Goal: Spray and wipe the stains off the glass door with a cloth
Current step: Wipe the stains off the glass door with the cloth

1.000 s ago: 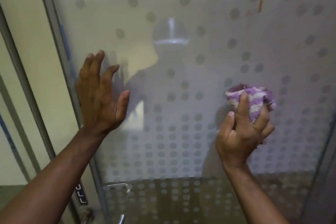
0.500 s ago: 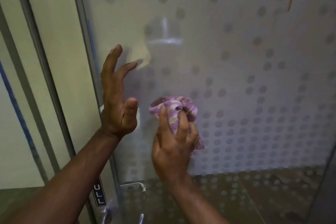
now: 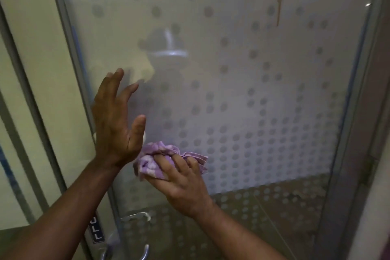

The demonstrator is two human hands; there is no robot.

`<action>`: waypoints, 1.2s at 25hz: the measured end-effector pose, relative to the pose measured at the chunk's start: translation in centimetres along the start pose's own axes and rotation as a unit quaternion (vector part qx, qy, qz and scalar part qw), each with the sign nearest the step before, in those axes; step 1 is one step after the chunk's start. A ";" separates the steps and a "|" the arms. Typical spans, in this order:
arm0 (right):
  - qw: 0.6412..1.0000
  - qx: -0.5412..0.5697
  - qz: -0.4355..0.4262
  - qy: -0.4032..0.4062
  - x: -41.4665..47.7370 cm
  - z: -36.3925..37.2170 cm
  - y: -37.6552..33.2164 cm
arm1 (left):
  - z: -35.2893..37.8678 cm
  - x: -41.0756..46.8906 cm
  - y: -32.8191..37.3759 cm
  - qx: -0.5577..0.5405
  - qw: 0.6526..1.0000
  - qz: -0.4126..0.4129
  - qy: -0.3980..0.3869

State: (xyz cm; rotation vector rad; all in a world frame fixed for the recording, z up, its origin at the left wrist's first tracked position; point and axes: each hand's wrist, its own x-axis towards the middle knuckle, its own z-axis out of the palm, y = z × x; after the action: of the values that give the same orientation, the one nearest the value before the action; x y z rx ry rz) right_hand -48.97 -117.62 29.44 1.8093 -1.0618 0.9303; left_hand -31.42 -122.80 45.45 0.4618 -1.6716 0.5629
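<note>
Head view shows the right hand [image 3: 181, 183] bunching the purple cloth [image 3: 160, 160] against the glass door [image 3: 263, 95] at lower centre, left hand [image 3: 116, 120] spread beside it; the brown streak [image 3: 279, 10] upper right risks being missed.

White letters "ULL" on a dark sign [image 3: 96, 230] on the door frame [image 3: 69, 74].

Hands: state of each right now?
Left hand: open, fingers spread, holding nothing, at the glass door.
Right hand: closed on the cloth, pressing it to the glass.
</note>
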 end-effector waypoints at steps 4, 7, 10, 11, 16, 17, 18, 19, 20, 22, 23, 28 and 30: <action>0.998 -0.045 0.024 0.026 -3.7 -2.7 6.3 | 2.2 -1.6 2.4 0.074 0.997 -0.008 -0.016; 0.992 -0.091 0.066 0.065 -6.0 -5.5 12.0 | 4.5 -1.5 4.6 0.103 0.994 -0.013 -0.034; 0.980 -0.128 0.113 0.103 -8.0 -8.6 17.9 | 6.9 -0.6 6.5 0.122 0.992 -0.017 -0.037; 0.975 -0.137 0.137 0.108 -8.6 -9.5 19.7 | 7.6 -0.2 7.0 0.129 0.991 -0.015 -0.036; 0.917 -0.131 0.352 0.133 -10.7 -13.7 27.3 | 10.8 2.5 10.0 0.156 0.987 -0.012 -0.034; 0.912 -0.127 0.363 0.142 -11.0 -14.3 28.6 | 11.2 3.1 10.3 0.164 0.986 -0.012 -0.033; 0.916 -0.126 0.352 0.147 -11.4 -14.7 29.7 | 11.6 3.6 10.6 0.174 0.984 -0.012 -0.031; 0.926 -0.126 0.325 0.146 -11.6 -15.0 30.7 | 11.9 4.0 10.7 0.183 0.983 -0.013 -0.026; 0.936 -0.126 0.296 0.142 -11.7 -15.2 31.5 | 12.1 4.2 10.6 0.190 0.981 -0.014 -0.021; 0.947 -0.125 0.260 0.144 -10.9 -15.5 32.8 | 12.4 4.2 10.4 0.205 0.979 -0.008 -0.014; 0.948 -0.124 0.253 0.152 -10.0 -15.7 33.2 | 12.5 4.1 10.3 0.212 0.977 -0.005 -0.013; 0.953 -0.117 0.208 0.187 -1.8 -19.0 36.2 | 12.9 4.0 10.0 0.232 0.973 0.001 -0.006; 0.952 -0.114 0.200 0.199 2.6 -20.6 37.3 | 12.9 4.0 10.1 0.239 0.971 0.001 -0.005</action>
State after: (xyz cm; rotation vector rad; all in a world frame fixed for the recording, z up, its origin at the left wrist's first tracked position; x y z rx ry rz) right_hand -85.76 -111.22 50.18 1.1685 -1.2330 1.2894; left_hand -48.19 -122.41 46.63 0.8106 -1.5403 0.9728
